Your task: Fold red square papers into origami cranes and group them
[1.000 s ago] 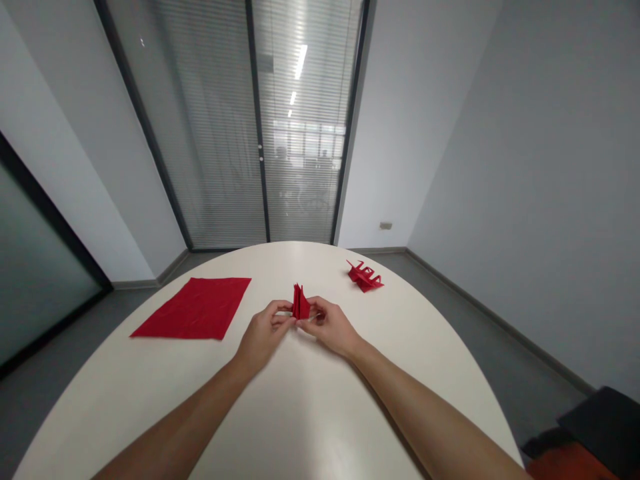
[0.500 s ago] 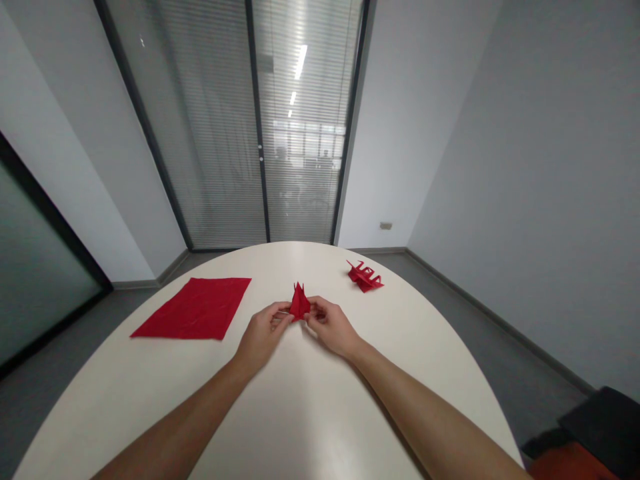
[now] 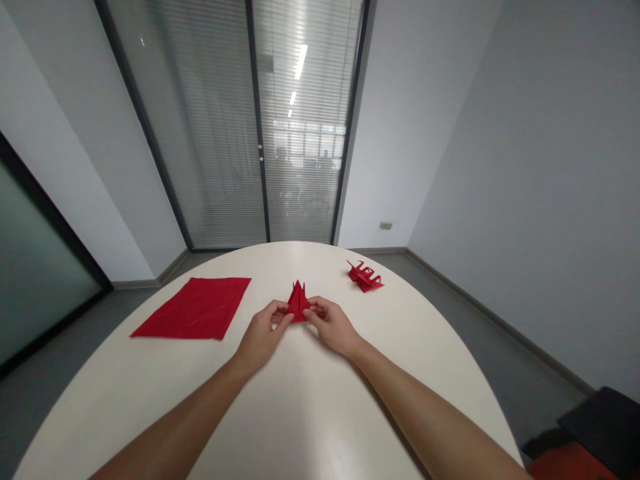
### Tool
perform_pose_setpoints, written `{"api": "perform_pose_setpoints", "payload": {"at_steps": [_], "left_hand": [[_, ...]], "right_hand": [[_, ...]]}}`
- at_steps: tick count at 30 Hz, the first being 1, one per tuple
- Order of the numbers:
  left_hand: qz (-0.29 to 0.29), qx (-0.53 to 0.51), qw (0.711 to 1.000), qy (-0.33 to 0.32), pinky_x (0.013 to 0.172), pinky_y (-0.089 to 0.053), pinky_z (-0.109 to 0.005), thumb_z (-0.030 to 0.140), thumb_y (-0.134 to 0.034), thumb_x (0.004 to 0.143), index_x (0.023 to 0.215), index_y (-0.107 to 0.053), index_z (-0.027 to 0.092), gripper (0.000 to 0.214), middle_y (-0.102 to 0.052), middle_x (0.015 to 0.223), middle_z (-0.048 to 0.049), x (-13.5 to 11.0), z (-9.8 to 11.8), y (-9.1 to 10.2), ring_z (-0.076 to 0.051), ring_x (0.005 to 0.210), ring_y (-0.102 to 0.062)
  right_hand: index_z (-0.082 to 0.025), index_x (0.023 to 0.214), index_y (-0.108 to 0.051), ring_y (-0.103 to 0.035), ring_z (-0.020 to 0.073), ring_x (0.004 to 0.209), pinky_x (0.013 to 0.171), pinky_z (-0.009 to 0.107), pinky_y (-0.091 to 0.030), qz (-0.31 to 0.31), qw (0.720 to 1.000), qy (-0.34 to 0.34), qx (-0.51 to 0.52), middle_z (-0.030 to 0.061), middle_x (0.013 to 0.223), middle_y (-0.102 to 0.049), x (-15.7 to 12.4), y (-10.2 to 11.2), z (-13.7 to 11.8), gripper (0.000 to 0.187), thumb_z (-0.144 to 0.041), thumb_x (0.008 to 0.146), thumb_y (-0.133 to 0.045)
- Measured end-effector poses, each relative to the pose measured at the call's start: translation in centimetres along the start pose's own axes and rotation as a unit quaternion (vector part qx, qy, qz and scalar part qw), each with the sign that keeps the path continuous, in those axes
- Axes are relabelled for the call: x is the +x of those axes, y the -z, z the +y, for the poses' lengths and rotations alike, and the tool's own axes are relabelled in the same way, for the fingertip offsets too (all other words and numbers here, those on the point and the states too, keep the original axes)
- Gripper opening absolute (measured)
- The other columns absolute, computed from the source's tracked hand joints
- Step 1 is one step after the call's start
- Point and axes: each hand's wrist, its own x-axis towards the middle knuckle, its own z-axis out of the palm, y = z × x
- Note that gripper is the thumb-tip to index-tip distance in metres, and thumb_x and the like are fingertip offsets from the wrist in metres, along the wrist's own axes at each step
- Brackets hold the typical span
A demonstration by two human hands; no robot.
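Head camera view gives me the folded red paper (image 3: 299, 304) around the middle of the pale round worktop (image 3: 280, 427), pinched between both hands. Its main tip points to the far side, away from the wrists, with a thin spike on either side aimed the same way. I read the long axis as running from the wide near base to that tip, with a crease along the centre. I cannot tell whether the base touches the worktop. On the left hand (image 3: 261, 335), thumb and fingers (image 3: 275, 307) grip the left corner of the base; the right hand (image 3: 334, 327) grips the right corner likewise. Beyond the tip I have a stretch of worktop up to its curved far edge, just before the glass partition (image 3: 220, 147). To the left, a gap separates the left hand from a flat red sheet (image 3: 193, 310), lightly creased. To the right and farther off, a spiky red folded figure (image 3: 366, 277) sits near the worktop's rim, well apart from the right hand. Nearer, a broad stretch opens between the left forearm (image 3: 200, 400) and right forearm (image 3: 415, 400).
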Motion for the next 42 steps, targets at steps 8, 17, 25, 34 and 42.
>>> {"api": "perform_pose_setpoints", "payload": {"at_steps": [8, 17, 25, 34, 42], "left_hand": [[0.012, -0.036, 0.999, 0.031, 0.08, -0.053, -0.032, 0.035, -0.063, 0.084, 0.119, -0.057, 0.017, 0.039, -0.072, 0.08, -0.0008, 0.1, 0.1, 0.0, -0.018, 0.077, -0.069], [0.01, -0.023, 0.998, 0.056, 0.079, -0.054, -0.033, 0.041, -0.062, 0.084, 0.092, -0.069, 0.017, 0.026, -0.076, 0.089, -0.0074, 0.3, 0.0, 0.1, -0.022, 0.082, -0.071], [0.017, 0.006, 0.997, 0.071, 0.075, -0.054, -0.034, 0.041, -0.062, 0.083, 0.087, -0.069, 0.017, 0.025, -0.076, 0.085, -0.0075, 0.3, -0.1, 0.1, -0.023, 0.079, -0.071], [0.036, -0.064, 0.996, 0.045, 0.071, -0.056, -0.029, 0.033, -0.068, 0.077, 0.092, -0.06, 0.019, 0.022, -0.072, 0.084, -0.0032, 0.3, -0.1, -0.1, -0.017, 0.075, -0.07], [0.034, -0.073, 0.996, 0.049, 0.066, -0.055, -0.028, 0.033, -0.068, 0.075, 0.088, -0.061, 0.019, 0.02, -0.071, 0.083, -0.0029, 0.3, 0.0, -0.2, -0.017, 0.07, -0.069]], "right_hand": [[-0.017, 0.097, -0.068, -0.064, 0.0174, 0.076, 0.074, 0.03, -0.046, -0.013, 0.999, -0.029, 0.022, 0.0026, 0.082, -0.072, 0.1, 0.0, -0.6, 0.023, -0.038, 0.091, -0.062], [-0.016, 0.103, -0.066, -0.061, 0.0156, 0.068, 0.065, 0.027, -0.04, -0.009, 0.998, -0.049, 0.037, 0.0034, 0.078, -0.074, 0.1, 0.3, -0.5, 0.03, -0.041, 0.087, -0.067], [-0.021, 0.103, -0.056, -0.058, 0.0136, 0.062, 0.057, 0.024, -0.037, 0.016, 0.996, -0.068, 0.053, 0.0003, 0.076, -0.072, 0.1, 0.5, 0.1, 0.037, -0.041, 0.079, -0.076], [-0.02, 0.095, -0.056, -0.054, 0.0115, 0.06, 0.056, 0.024, -0.036, 0.031, 0.997, -0.052, 0.051, -0.0018, 0.074, -0.067, 0.3, 0.8, 0.8, 0.03, -0.033, 0.077, -0.076], [-0.018, 0.092, -0.063, -0.057, 0.0131, 0.065, 0.061, 0.026, -0.041, 0.035, 0.999, -0.04, -0.003, 0.0003, 0.079, -0.066, 0.2, 0.9, 0.7, 0.021, -0.031, 0.079, -0.073]]}}
